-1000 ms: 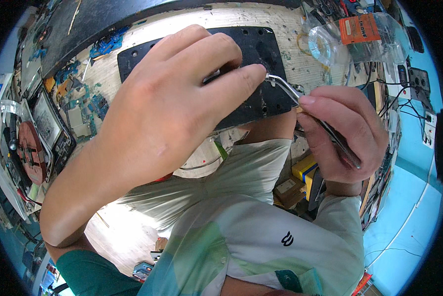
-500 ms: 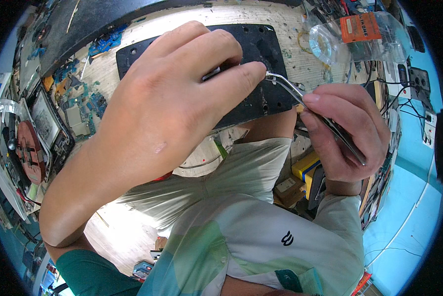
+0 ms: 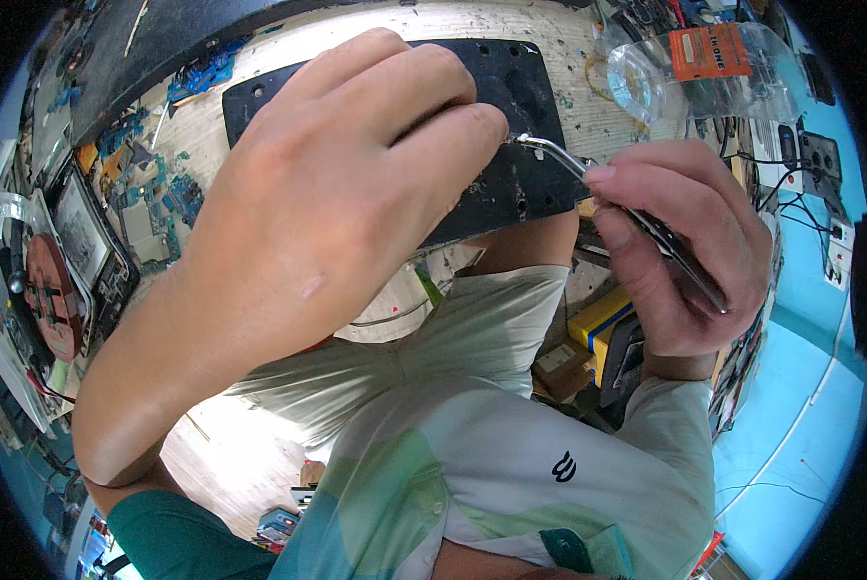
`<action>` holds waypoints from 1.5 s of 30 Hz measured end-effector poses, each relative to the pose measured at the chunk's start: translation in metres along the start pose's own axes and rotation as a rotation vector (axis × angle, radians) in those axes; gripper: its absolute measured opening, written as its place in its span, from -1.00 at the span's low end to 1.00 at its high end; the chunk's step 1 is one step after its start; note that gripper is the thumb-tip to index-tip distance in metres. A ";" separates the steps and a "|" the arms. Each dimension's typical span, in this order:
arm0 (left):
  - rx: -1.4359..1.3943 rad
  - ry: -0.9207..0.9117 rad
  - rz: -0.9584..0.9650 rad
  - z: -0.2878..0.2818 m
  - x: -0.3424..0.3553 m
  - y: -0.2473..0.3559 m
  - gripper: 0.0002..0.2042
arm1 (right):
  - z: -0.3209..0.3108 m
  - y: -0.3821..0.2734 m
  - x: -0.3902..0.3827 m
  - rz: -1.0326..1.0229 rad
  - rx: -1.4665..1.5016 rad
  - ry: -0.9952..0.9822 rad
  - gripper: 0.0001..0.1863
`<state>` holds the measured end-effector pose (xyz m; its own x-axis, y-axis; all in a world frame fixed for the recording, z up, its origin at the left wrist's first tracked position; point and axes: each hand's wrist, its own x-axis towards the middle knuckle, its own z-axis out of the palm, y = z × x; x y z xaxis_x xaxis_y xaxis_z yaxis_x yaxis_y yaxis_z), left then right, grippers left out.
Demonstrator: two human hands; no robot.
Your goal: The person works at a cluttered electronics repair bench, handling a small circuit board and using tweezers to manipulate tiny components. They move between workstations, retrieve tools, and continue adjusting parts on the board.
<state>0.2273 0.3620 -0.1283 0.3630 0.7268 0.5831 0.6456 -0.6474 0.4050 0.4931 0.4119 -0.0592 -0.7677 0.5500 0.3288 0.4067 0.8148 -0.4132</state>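
Observation:
Over a black rectangular plate point(image 3: 520, 97) with small holes along its edges, my left hand point(image 3: 346, 174) is closed, fingers curled toward the plate. What it pinches is hidden beneath the fingers. My right hand point(image 3: 690, 246) grips a pair of metal tweezers point(image 3: 564, 157) with a bent tip, thumb and index finger pressed near the middle of the arms. The tweezers' tip meets a tiny shiny part just beside my left index fingertip; that part is too small to name.
Blue circuit board scraps point(image 3: 182, 198) lie on the bench left of the plate. A clear plastic package point(image 3: 772, 87) with an orange label rests at the far right, near black cables. Farther left are a reddish-brown oval object point(image 3: 52, 290) and an opened device. A yellow box point(image 3: 603, 319) stands below.
My left hand has shifted slightly left and up. The tweezers' tip moved a little left with it, still beside the left fingertip. The right hand's grip stays the same.

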 end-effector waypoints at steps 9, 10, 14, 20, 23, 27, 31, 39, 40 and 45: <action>0.032 -0.019 0.003 -0.003 -0.001 0.000 -0.75 | 0.007 -0.008 0.002 0.042 0.047 0.007 -0.75; 0.032 -0.012 0.002 -0.002 0.000 0.001 -0.76 | 0.006 -0.010 0.002 0.061 0.043 -0.001 -0.74; 0.007 -0.009 -0.012 -0.002 0.000 0.004 -0.76 | 0.004 -0.011 0.003 0.092 0.066 -0.007 -0.74; 0.056 -0.020 -0.009 -0.003 0.000 0.006 -0.72 | 0.009 -0.013 0.001 0.048 0.037 0.017 -0.74; 0.015 -0.016 -0.018 -0.003 0.000 0.008 -0.71 | 0.012 -0.021 -0.002 0.116 0.025 0.013 -0.74; 0.004 -0.004 -0.011 -0.001 0.001 0.008 -0.71 | 0.019 -0.026 -0.007 0.113 -0.009 0.047 -0.73; -0.021 0.003 0.002 -0.001 0.002 0.008 -0.70 | 0.027 -0.026 -0.011 0.102 -0.002 0.077 -0.71; -0.018 0.007 -0.025 0.000 0.001 0.009 -0.69 | 0.025 -0.020 -0.019 0.139 0.064 0.107 -0.72; -0.018 0.010 -0.021 0.000 0.001 0.009 -0.70 | 0.025 -0.017 -0.021 0.143 0.066 0.124 -0.73; -0.008 0.020 -0.001 0.001 0.000 0.006 -0.71 | 0.021 -0.009 -0.031 0.196 0.079 0.238 -0.76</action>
<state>0.2317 0.3584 -0.1265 0.3492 0.7225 0.5967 0.6402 -0.6490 0.4111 0.5027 0.3841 -0.0839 -0.5375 0.7301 0.4220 0.4882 0.6775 -0.5501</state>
